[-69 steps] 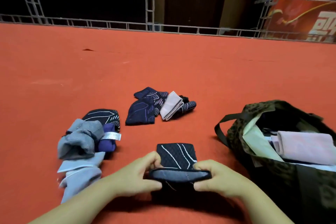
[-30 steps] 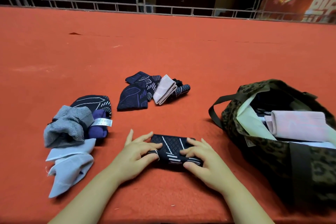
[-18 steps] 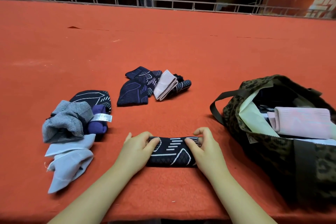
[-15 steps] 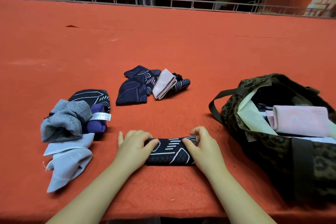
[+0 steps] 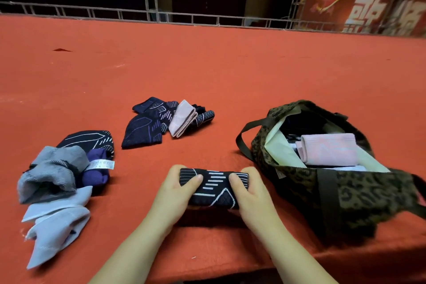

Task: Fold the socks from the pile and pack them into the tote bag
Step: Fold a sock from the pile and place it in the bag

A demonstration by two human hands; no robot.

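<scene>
A folded black sock with white lines (image 5: 214, 188) is held just above the red table near its front edge. My left hand (image 5: 175, 193) grips its left end and my right hand (image 5: 250, 196) grips its right end, thumbs on top. Just to the right stands the open leopard-print tote bag (image 5: 359, 193), with a folded pink sock (image 5: 329, 148) lying on top inside it. A loose pile of grey, pale blue, purple and black socks (image 5: 57, 175) lies at the left. Another group of dark patterned socks and one pink sock (image 5: 161, 120) lies further back, in the middle.
The red felt table (image 5: 230, 64) stretches far back to a metal railing (image 5: 143, 14). The bag's dark strap (image 5: 244, 138) loops out toward the middle. The table's front edge runs just below my forearms.
The black sock was folded down into a compact bundle on the table. Both hands now grip its ends and have lifted it slightly, a little to the right.
</scene>
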